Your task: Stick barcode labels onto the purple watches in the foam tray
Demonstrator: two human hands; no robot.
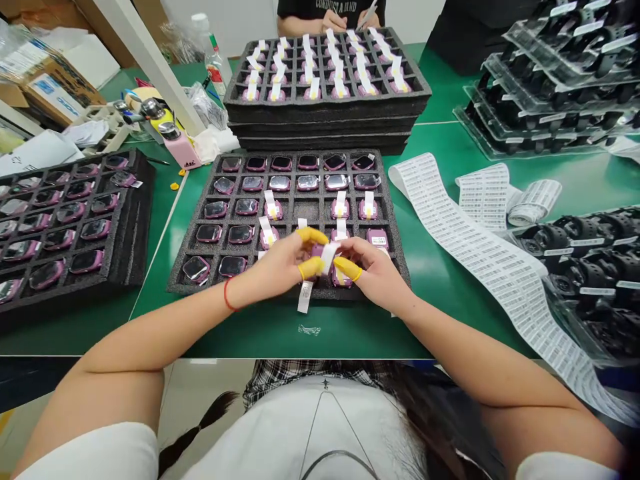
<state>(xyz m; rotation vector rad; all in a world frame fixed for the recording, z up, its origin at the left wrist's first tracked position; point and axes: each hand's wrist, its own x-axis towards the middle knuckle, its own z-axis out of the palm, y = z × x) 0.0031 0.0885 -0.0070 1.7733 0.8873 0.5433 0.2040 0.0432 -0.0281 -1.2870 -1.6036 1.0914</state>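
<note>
Over the near edge of a black foam tray (pixel 190 275), my left hand (pixel 283 263) and my right hand (pixel 377 270) meet, both wearing yellow finger cots. Together they pinch a small pink watch body (pixel 319 251) with a white label strip (pixel 329 257) on it. Another label strip (pixel 305 297) hangs down below my hands. The tray holds several pink watch bodies (pixel 241 234) in cells; some carry white labels (pixel 271 205).
A stack of foam trays (pixel 327 113) with labelled watches stands behind, where another person's hands (pixel 334 21) work. A second tray (pixel 70 220) lies left. Long label sheets (pixel 480 247) run right, beside clear trays of black straps (pixel 590 267). Tools and a bottle (pixel 215 60) sit far left.
</note>
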